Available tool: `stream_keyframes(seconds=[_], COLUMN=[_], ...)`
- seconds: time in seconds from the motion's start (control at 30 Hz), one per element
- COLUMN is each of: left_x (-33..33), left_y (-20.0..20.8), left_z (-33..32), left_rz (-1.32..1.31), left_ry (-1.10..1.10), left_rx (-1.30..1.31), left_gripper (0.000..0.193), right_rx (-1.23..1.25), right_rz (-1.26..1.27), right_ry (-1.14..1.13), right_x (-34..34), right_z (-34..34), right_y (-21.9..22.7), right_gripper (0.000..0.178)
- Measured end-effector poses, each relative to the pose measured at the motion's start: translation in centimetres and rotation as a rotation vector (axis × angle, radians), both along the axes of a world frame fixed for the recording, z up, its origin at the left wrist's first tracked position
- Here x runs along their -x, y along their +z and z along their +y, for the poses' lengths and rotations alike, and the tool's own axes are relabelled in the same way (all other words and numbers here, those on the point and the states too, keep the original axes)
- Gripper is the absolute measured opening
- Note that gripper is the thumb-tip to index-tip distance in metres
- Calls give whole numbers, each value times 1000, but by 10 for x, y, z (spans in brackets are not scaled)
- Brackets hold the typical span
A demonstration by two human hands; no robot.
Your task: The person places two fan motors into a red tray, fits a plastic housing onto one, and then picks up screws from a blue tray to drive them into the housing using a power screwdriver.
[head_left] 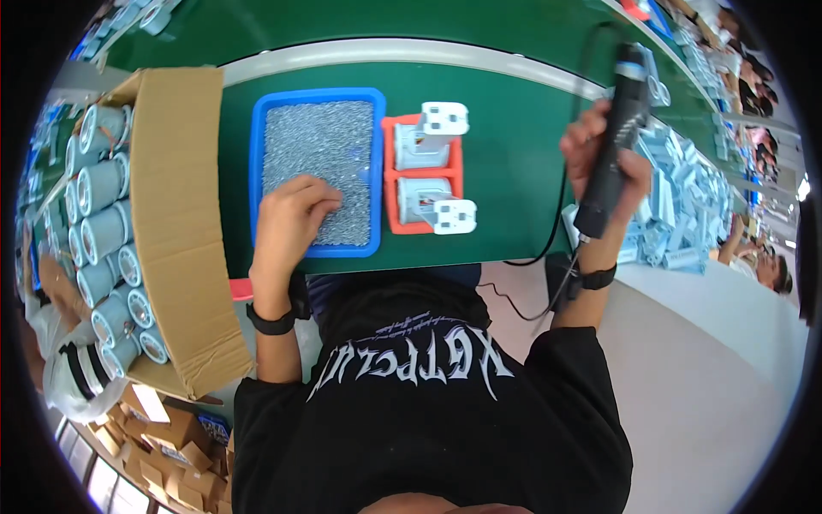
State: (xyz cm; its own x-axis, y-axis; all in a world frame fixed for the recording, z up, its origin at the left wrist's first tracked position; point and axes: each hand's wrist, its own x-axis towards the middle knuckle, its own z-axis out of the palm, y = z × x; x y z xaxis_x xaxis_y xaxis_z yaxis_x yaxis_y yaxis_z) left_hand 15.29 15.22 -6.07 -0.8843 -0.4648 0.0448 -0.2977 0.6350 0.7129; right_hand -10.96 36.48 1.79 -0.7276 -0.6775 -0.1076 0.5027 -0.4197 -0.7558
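My left hand (295,214) is over the blue tray (378,176), its fingers pinched together at the small grey metal pieces (317,137), which look like screws. Whether anything sits between those fingertips is too small to tell. Raised on the right, my right hand (632,178) is wrapped round a black electric screwdriver (606,176), its bit slanting down toward me. Beside the tray lies a red holder (419,173) with two pale plastic housings, an upper one (415,147) and a lower one (415,199), each with a white perforated plate.
A cardboard box (184,214) full of pale blue cylindrical parts (103,231) stands left. Many light blue plastic pieces (672,206) are heaped at right. The screwdriver's black cable (556,214) crosses the green table (509,171). Other people are at the far right.
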Motion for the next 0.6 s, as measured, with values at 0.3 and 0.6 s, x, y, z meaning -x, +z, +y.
stream_keyframes(seconds=[0.3, 0.6], left_x=[14, 40], left_y=[14, 5], left_z=[17, 65], left_rz=[278, 472], left_ry=[-10, 29], left_rx=[-208, -605], left_gripper=[13, 13], right_rx=[584, 701], right_rz=[585, 586], right_ry=[208, 99], right_x=[6, -13], right_z=[40, 21], right_y=[107, 128], right_gripper=[62, 47])
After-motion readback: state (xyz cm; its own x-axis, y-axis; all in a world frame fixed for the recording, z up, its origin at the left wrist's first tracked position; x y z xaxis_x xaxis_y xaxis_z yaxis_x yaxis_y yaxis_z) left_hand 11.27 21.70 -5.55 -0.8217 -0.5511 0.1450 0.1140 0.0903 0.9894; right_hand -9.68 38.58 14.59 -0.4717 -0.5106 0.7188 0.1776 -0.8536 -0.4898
